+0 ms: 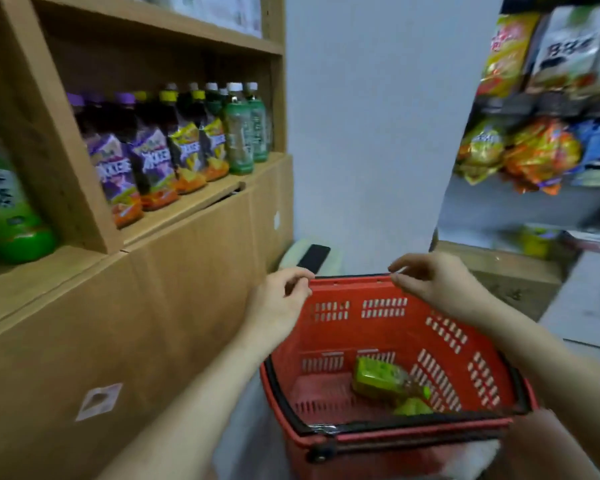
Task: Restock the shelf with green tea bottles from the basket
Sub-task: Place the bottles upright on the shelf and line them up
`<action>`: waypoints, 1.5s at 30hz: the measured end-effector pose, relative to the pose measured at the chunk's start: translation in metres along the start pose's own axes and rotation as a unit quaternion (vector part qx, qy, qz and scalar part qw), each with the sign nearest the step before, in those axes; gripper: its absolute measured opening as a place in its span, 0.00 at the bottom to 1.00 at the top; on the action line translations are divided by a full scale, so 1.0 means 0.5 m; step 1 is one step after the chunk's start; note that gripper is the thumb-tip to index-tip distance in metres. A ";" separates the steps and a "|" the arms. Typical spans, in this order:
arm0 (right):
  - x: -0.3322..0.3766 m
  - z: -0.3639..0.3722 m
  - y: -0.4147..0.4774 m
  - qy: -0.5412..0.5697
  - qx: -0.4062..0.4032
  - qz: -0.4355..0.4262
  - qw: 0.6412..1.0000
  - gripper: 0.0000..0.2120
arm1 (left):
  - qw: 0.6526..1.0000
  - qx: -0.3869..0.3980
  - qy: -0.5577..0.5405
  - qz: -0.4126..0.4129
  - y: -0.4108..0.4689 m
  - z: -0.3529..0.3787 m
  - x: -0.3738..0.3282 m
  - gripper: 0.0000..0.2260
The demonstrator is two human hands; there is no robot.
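Head camera: A person's two bare hands hover at the far rim of a red plastic basket (378,327), which sits low in the near right of the scene beside a cardboard-brown shelf unit (153,271). The left hand (279,299) is at the basket's far left corner, its fingers loosely curled with thumb and forefinger close together; whether it pinches the rim or only touches it cannot be told. The right hand (437,282) is above the far right part of the rim, fingers bent and slightly spread, with nothing visibly in its grasp.

Inside the basket, a green tea bottle (383,377) lies on its side on the floor of the basket, toward the near right, and the green top of a second bottle (412,407) shows just beside it at the near wall. The basket's black handles (326,429) are folded down along the rim.

On the shelf at far left, a row of purple-capped bottles (118,161) and yellow-capped bottles (194,147) stands upright, with green-labelled, white-capped bottles (239,133) at the row's right end. A large green bottle (4,209) stands in the compartment at the left edge. A dark phone (314,257) lies on a pale object beyond the basket. Snack bags (520,157) hang on a rack at far right, blurred.
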State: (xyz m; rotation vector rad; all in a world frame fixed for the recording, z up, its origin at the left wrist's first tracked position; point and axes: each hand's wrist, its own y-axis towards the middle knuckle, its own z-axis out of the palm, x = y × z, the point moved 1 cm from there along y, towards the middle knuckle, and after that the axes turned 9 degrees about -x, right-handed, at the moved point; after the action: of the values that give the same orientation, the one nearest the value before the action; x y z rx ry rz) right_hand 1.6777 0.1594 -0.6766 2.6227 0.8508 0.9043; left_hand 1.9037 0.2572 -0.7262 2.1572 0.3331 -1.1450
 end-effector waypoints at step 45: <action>-0.532 0.313 0.005 0.089 -0.105 0.329 0.934 0.16 | 0.742 0.622 0.246 -0.044 -0.177 0.607 0.333 0.41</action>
State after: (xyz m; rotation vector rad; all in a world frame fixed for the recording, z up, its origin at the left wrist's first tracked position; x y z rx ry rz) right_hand 1.6068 -0.0069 -0.9269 2.6756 -0.1349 1.3142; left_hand 1.7627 0.1096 -1.0192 3.6818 -0.2402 -0.8626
